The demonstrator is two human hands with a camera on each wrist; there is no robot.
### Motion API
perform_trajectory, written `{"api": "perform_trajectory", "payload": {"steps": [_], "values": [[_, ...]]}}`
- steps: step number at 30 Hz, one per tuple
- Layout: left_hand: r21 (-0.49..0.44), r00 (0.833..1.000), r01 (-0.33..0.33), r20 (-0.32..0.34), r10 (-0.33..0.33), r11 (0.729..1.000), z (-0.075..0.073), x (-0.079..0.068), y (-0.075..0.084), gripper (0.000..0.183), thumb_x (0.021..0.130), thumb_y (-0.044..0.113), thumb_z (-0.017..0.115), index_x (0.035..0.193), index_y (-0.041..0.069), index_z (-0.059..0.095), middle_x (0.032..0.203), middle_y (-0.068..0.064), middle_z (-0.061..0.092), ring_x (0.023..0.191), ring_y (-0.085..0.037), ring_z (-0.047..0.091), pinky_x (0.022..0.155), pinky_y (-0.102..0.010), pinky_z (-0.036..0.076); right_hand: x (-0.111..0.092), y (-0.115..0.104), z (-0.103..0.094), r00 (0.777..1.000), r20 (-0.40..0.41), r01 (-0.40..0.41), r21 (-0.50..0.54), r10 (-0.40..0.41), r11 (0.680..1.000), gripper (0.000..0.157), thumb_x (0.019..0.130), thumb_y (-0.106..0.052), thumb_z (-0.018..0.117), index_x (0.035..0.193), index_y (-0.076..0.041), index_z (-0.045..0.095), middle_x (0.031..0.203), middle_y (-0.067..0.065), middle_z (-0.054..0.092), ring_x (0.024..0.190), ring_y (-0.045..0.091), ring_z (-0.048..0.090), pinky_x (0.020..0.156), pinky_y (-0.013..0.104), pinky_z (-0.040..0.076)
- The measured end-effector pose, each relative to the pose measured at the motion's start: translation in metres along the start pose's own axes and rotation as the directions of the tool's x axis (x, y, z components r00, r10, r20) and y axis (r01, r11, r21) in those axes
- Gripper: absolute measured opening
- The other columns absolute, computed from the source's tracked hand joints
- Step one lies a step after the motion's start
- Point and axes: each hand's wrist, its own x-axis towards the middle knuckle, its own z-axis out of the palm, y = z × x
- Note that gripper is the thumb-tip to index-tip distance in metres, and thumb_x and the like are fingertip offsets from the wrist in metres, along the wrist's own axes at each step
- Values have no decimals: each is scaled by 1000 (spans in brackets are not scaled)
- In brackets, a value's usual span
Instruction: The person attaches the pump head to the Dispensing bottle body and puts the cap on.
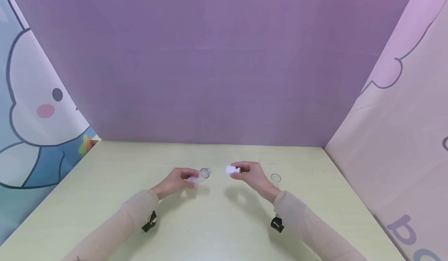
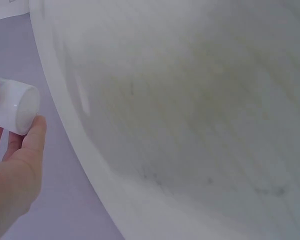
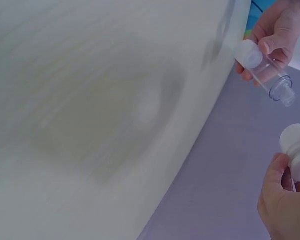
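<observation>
My left hand (image 1: 176, 181) grips a small clear bottle (image 3: 267, 75) by its white base (image 2: 16, 106). The bottle tilts, and its narrow clear neck points to the right and away from the base. Across a short gap, my right hand (image 1: 254, 177) pinches a white pump top (image 1: 232, 170) between thumb and fingers. In the right wrist view this pump top shows rounded white parts, partly covered by the fingers. Both things are held above the table, apart from each other.
A thin dark ring outline (image 1: 275, 177) lies on the pale table (image 1: 224, 230), right of my right hand; its kind is unclear. A purple panel (image 1: 217, 66) rises behind the table. Printed cartoon panels stand at the left and right.
</observation>
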Motion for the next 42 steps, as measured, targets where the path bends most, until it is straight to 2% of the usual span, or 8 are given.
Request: {"api": "perform_trajectory", "payload": {"steps": [6, 13, 16, 24, 32, 39, 42], "values": [[-10, 1000, -7, 14, 7, 1000, 5, 0, 3, 37, 79, 9, 69, 116, 12, 63, 125, -10, 57, 115, -25, 52, 93, -37, 46, -1, -5, 4, 1000, 22, 3, 13, -4, 1000, 34, 77, -10, 72, 110, -7, 66, 109, 8, 65, 91, 15, 61, 79, 28, 51], [-23, 997, -66, 47, 67, 998, 10, 2, 5, 37, 80, 8, 68, 116, 7, 62, 124, -14, 57, 114, -26, 53, 88, -34, 47, -9, -19, 8, 998, 59, 23, 26, -25, 999, 36, 78, -8, 71, 112, -3, 64, 111, 12, 64, 92, 15, 61, 80, 28, 51], [-18, 996, -75, 49, 76, 997, 12, 0, 8, 36, 79, 7, 69, 115, 6, 62, 122, -15, 59, 111, -25, 54, 87, -33, 48, -4, -13, 10, 997, 73, 25, 30, -27, 999, 36, 78, -11, 72, 112, -5, 64, 108, 10, 64, 91, 15, 61, 80, 28, 51], [-8, 996, -53, 65, 54, 999, 13, 1, 11, 36, 80, 11, 69, 115, 8, 63, 123, -12, 58, 110, -23, 54, 89, -36, 47, -3, -13, 16, 994, 106, 29, 47, -34, 998, 35, 78, -13, 72, 111, -5, 65, 104, 9, 65, 87, 14, 59, 81, 31, 51], [-5, 996, -48, 69, 48, 999, 16, 3, 9, 36, 79, 13, 71, 115, 9, 63, 123, -11, 58, 109, -22, 55, 88, -35, 47, -5, -14, 16, 992, 119, 34, 55, -40, 998, 35, 79, -10, 70, 112, -1, 63, 105, 9, 65, 85, 12, 58, 78, 27, 51], [-6, 998, -32, 60, 32, 999, 19, 4, 7, 36, 78, 16, 72, 113, 13, 64, 122, -8, 59, 107, -20, 55, 90, -38, 46, -25, -37, 15, 990, 136, 29, 27, -32, 999, 34, 81, -6, 67, 113, 3, 61, 103, 12, 65, 84, 11, 58, 80, 27, 50], [2, 998, -26, 58, 26, 1000, 20, 4, 7, 37, 78, 16, 73, 113, 13, 64, 121, -7, 60, 106, -20, 55, 90, -39, 45, -28, -41, 16, 990, 141, 27, 18, -30, 999, 34, 81, -5, 66, 113, 3, 61, 103, 13, 65, 84, 11, 58, 83, 30, 50]]}}
